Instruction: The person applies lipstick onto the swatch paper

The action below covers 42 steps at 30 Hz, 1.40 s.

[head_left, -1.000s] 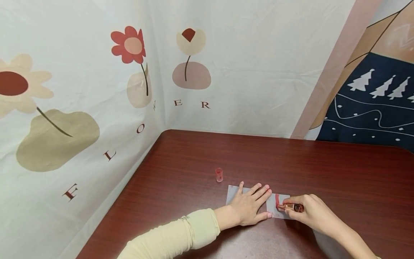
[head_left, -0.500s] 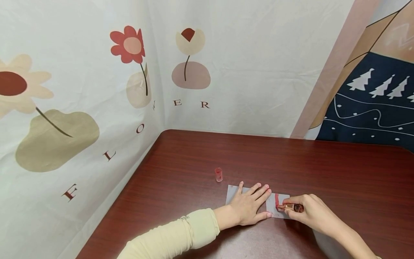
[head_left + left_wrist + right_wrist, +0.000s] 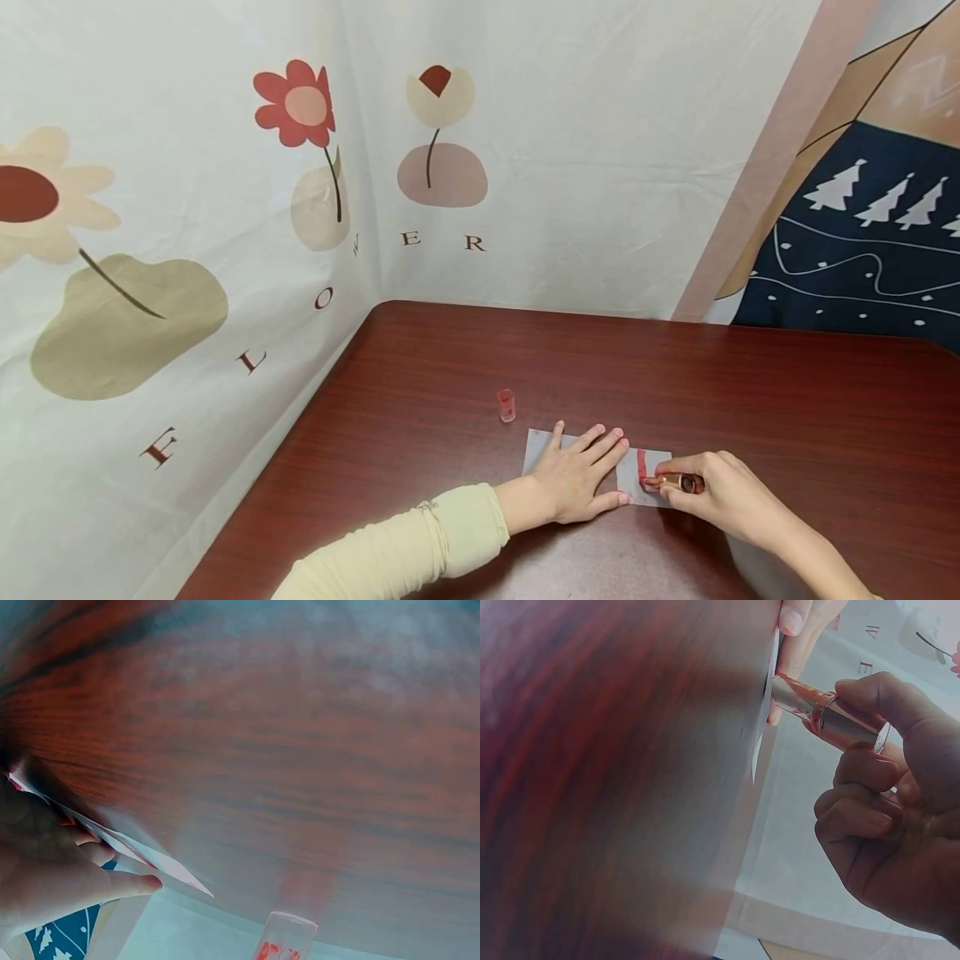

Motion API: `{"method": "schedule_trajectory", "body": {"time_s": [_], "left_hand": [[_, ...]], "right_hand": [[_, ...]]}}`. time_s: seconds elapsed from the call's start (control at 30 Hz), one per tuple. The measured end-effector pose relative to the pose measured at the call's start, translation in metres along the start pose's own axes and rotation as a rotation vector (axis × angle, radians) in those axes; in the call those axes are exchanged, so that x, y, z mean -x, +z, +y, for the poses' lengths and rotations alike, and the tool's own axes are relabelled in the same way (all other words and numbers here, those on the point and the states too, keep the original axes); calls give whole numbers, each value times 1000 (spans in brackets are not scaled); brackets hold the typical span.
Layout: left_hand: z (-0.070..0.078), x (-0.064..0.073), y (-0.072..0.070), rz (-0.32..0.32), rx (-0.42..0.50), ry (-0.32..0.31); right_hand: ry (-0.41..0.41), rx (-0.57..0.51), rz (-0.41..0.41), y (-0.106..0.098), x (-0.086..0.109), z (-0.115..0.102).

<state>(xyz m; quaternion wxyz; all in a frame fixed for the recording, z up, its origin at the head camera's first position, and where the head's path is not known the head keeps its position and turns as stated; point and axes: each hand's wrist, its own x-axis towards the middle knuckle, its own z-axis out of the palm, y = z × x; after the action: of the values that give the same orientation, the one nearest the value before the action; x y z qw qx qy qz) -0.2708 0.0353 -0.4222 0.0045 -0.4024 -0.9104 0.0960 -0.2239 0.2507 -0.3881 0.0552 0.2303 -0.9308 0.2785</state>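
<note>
My left hand (image 3: 581, 475) lies flat with its fingers spread over a pale paper strip (image 3: 627, 479), its middle hidden under the palm. In my right hand (image 3: 731, 492), thumb and fingers grip a shiny rose-gold lipstick (image 3: 682, 481). Its tip points left, right at the lower end of a red streak (image 3: 641, 462) on the strip's right part. The right wrist view shows the lipstick (image 3: 840, 720) pinched between thumb and index finger, the other fingers curled. A clear cap (image 3: 507, 406) with red marks inside stands beyond the left hand; the left wrist view shows the cap (image 3: 286, 937) too.
The dark red-brown wooden table (image 3: 420, 375) has rounded far corners. A white cloth (image 3: 585, 167) printed with flowers and letters hangs behind and to the left. At the right is a navy cloth panel (image 3: 862, 250) with white trees.
The red streak reaches slightly lower and looks fuller beside the lipstick tip. Both hands stay in nearly the same places, and the cap stands where it was.
</note>
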Motion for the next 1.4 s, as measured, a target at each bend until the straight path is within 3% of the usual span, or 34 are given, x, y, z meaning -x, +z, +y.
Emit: {"method": "schedule_trajectory", "body": {"time_s": [1.4], "left_hand": [[0,-1,0,-13,-13,-10]], "right_hand": [[-25,0,-11,1,1,0]]}}
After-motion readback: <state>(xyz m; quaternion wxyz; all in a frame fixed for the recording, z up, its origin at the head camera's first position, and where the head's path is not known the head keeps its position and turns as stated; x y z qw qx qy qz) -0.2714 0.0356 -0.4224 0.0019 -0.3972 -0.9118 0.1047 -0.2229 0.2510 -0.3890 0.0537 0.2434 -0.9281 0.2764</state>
